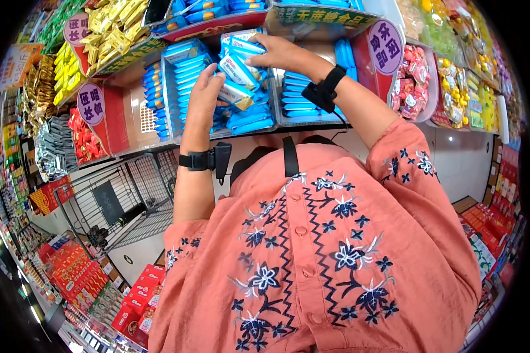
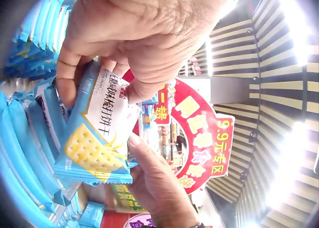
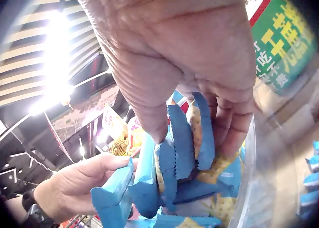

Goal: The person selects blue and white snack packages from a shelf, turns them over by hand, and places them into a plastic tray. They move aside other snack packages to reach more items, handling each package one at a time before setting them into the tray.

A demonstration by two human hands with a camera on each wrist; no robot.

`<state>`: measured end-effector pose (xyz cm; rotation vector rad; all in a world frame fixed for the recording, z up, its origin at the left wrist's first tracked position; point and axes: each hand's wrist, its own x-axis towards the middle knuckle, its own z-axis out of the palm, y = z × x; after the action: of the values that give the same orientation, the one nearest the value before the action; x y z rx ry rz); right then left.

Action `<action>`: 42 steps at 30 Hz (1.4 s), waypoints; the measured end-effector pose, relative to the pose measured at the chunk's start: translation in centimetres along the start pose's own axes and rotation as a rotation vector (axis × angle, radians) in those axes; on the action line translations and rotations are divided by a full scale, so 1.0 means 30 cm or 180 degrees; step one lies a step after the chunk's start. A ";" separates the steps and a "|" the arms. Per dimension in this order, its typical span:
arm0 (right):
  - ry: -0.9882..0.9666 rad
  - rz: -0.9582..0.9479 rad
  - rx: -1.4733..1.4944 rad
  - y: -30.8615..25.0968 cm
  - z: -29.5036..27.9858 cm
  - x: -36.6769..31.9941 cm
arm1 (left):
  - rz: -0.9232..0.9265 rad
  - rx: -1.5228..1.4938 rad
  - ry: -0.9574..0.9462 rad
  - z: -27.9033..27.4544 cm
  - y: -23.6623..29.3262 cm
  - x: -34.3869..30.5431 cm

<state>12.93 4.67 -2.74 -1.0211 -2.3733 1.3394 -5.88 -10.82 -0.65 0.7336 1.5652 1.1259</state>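
Observation:
Blue-and-white cracker packets point(image 1: 238, 70) fill clear bins point(image 1: 171, 97) on a shop shelf at chest height. My left hand point(image 1: 213, 73) grips a small stack of these packets from the left side. In the left wrist view the left hand point(image 2: 99, 63) pinches a packet point(image 2: 97, 138) printed with a yellow cracker, its thumb on the packet's left edge. My right hand point(image 1: 258, 50) reaches in from the right and curls over the top of the same stack. In the right wrist view the right hand point(image 3: 194, 108) has its fingers and thumb hooked round several blue packets point(image 3: 187, 143).
Yellow snack packs point(image 1: 109, 26) fill the upper left shelf and red packs point(image 1: 412, 82) hang at the right. A round purple sign point(image 1: 91, 103) sticks out left of the bins. A wire rack point(image 1: 129, 200) stands below, and red boxes point(image 1: 141, 300) are stacked lower left.

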 end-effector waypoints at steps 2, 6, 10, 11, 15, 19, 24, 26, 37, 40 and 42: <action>0.0024 -0.0058 -0.0072 0.006 0.002 0.002 | -0.0033 -0.0015 -0.0014 0.000 -0.004 0.003; 0.0016 0.0012 -0.0112 0.006 0.003 0.010 | -0.0058 -0.0008 -0.0027 -0.004 -0.011 0.008; 0.0029 0.0087 -0.0118 0.009 0.007 0.013 | -0.0093 -0.0032 -0.0035 -0.012 -0.020 0.020; 0.0032 0.0089 -0.0106 0.011 0.008 0.014 | -0.0094 -0.0035 -0.0048 -0.015 -0.025 0.024; -0.0001 0.0128 0.0001 -0.001 0.004 0.010 | -0.0122 -0.0040 -0.0054 -0.012 -0.021 0.030; 0.0059 0.0096 0.0113 0.016 0.010 0.008 | -0.0220 0.0170 0.0170 0.019 0.016 0.044; -0.0008 0.0255 0.0569 -0.009 0.010 -0.004 | -0.0455 0.0733 0.0310 0.047 0.023 0.111; 0.0062 0.0221 0.0684 0.001 0.016 -0.003 | -0.0430 0.0814 0.0266 0.043 0.006 0.134; 0.0130 0.0467 0.1225 0.058 0.016 0.009 | -0.0409 -0.0161 0.0077 0.001 0.017 0.066; 0.0086 0.0487 0.1262 0.051 0.008 0.006 | -0.0388 -0.0212 0.0042 0.008 0.033 0.052; 0.0086 0.0471 0.1253 0.046 0.007 0.004 | -0.0366 -0.0256 0.0001 0.006 0.030 0.053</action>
<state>13.38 5.07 -4.00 -1.0979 -1.9325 1.7420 -6.24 -9.03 -0.45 0.5827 1.5335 1.0972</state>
